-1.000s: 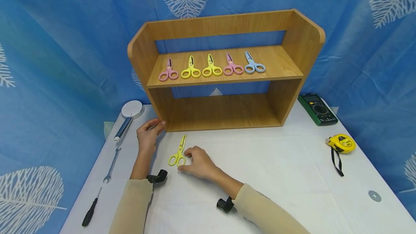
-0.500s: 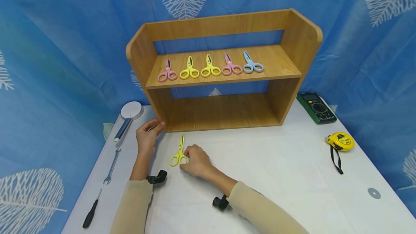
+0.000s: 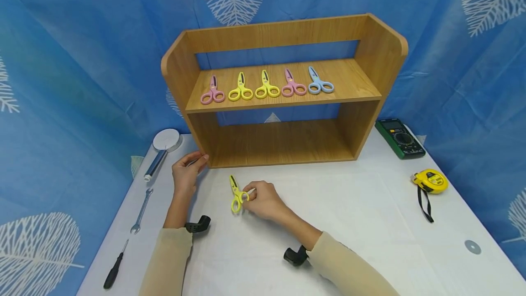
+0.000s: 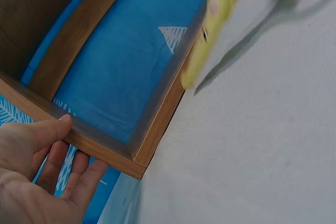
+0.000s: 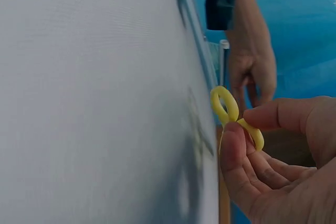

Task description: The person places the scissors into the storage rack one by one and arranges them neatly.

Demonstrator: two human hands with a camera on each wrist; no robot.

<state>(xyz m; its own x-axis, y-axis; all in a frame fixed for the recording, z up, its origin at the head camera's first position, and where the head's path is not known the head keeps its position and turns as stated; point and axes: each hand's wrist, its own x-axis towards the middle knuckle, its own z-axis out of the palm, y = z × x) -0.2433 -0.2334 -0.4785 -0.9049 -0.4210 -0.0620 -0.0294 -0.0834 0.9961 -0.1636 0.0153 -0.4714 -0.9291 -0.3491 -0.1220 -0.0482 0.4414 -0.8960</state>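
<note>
My right hand (image 3: 265,201) pinches a pair of yellow scissors (image 3: 237,192) by one finger loop, thumb and index finger meeting on it in the right wrist view. The blades point away toward the shelf, and in the left wrist view a shadow lies apart below the scissors (image 4: 209,24). At the lower left corner of the wooden shelf (image 3: 283,145), my left hand (image 3: 186,175) grips the side panel; its thumb lies on the front edge with the fingers behind. A row of pink, yellow and blue scissors (image 3: 267,90) lies on the upper board, blades toward the back.
Along the left table edge lie a white round-headed tool with a blue handle (image 3: 155,164), a wrench (image 3: 142,210) and a screwdriver (image 3: 113,269). To the right are a green multimeter (image 3: 400,138), a yellow tape measure (image 3: 431,181) and a metal washer (image 3: 472,246).
The scissors have turned in my right hand's grip, blades swinging from pointing right to pointing left, and moved a little to the right with the hand. My left hand stays on the shelf.
</note>
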